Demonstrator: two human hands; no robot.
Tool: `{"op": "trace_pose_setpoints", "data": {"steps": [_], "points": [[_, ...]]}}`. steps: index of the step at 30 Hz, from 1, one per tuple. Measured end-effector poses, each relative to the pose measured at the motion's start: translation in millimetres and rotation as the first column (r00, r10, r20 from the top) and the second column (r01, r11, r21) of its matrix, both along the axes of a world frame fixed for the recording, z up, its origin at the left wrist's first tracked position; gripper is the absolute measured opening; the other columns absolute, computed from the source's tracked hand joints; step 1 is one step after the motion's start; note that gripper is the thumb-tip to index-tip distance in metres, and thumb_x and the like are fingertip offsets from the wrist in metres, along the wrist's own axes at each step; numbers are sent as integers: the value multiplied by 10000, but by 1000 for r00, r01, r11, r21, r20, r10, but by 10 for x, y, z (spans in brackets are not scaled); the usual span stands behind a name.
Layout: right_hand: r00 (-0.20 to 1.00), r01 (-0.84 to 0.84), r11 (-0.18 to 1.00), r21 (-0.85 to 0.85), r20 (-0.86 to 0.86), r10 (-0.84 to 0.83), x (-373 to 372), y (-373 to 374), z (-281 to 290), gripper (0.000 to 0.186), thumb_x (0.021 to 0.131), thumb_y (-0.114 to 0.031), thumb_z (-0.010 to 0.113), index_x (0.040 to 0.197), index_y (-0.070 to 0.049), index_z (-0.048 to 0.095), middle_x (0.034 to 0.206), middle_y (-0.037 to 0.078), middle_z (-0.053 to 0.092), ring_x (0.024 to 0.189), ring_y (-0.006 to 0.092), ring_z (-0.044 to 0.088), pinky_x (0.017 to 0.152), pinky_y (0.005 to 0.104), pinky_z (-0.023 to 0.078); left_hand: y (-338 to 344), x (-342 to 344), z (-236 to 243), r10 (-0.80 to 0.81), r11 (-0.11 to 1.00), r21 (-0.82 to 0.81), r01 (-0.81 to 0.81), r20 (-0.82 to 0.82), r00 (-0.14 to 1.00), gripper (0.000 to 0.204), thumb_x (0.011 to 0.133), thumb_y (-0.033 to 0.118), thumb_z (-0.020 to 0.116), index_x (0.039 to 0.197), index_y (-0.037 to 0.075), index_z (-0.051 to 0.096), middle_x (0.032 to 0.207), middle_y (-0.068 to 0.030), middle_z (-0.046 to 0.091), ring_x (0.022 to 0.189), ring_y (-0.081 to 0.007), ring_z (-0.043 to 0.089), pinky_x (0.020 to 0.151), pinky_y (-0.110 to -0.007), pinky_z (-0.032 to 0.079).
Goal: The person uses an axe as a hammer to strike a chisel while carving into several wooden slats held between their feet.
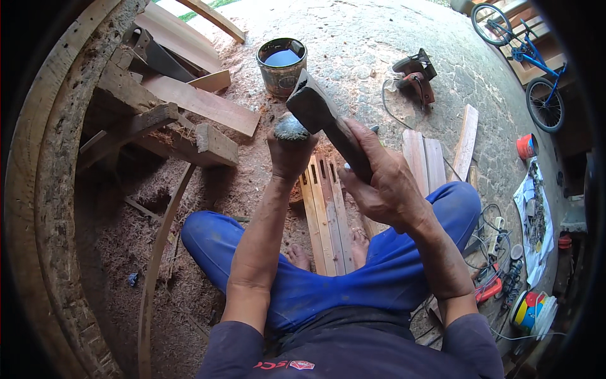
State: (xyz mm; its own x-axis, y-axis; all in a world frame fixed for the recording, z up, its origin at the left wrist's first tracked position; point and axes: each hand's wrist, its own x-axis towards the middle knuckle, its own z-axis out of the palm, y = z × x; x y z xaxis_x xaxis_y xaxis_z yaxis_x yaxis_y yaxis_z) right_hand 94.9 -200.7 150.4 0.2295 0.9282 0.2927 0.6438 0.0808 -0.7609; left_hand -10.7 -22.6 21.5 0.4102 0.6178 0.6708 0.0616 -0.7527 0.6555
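Note:
My left hand (292, 158) is closed around an upright tool handle with a round, worn grey end (291, 129). Whatever lies below the fist is hidden. My right hand (388, 180) grips the dark shaft of a block-headed hammer (314, 108), its head raised just above and right of the grey end. The two appear apart, though the exact distance is hard to judge. Beneath my hands, several long wooden strips (327, 221) lie side by side between my bare feet. Narrow slots are cut near their far ends.
Beyond my hands stands a dirty metal bucket (282, 82) with liquid in it. A corded red power tool (418, 82) sits farther right. Heavy timbers (218, 146) and a handsaw (158, 57) are left, among wood shavings. Boards (424, 158), cables (489, 230) and a blue bicycle (533, 57) are right.

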Motion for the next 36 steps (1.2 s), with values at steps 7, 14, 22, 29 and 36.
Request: {"op": "trace_pose_setpoints", "data": {"steps": [7,14,22,29,36], "points": [[953,-9,999,-43,303,22,57,89,227,665,872,-31,640,1488,-51,388,1059,288,671,929,444,694,762,490,551,-52,-40,31,-101,880,-432,197,234,967,230,819,60,795,1029,18,710,966,-48,749,874,-147,725,771,-315,564],[879,2,980,-201,468,94,104,131,-53,510,903,-83,578,1382,-47,407,897,265,662,784,435,700,651,520,558,14,-17,-114,-39,999,-24,42,119,992,217,854,117,756,1049,56,683,1037,-75,688,1000,-283,640,877,-424,489],[929,-71,989,130,370,18,72,172,496,601,898,-69,623,1459,-44,409,972,251,671,843,426,696,715,507,560,118,12,-104,-9,994,-108,22,116,993,199,833,96,791,995,25,699,913,-60,724,854,-196,707,777,-353,559],[850,11,919,-394,487,199,20,347,192,598,892,-41,600,1436,-54,350,904,244,677,824,422,709,700,527,565,4,25,-114,18,997,-77,-5,169,985,261,872,111,770,1100,47,660,1062,-64,682,971,-197,659,848,-341,536],[875,-56,993,-100,474,97,88,205,269,447,910,-68,596,1321,-5,432,913,266,691,830,386,730,683,499,586,276,108,-7,-112,944,-292,155,157,981,163,870,73,733,1015,16,685,914,-45,703,818,-169,677,760,-316,550]]}}
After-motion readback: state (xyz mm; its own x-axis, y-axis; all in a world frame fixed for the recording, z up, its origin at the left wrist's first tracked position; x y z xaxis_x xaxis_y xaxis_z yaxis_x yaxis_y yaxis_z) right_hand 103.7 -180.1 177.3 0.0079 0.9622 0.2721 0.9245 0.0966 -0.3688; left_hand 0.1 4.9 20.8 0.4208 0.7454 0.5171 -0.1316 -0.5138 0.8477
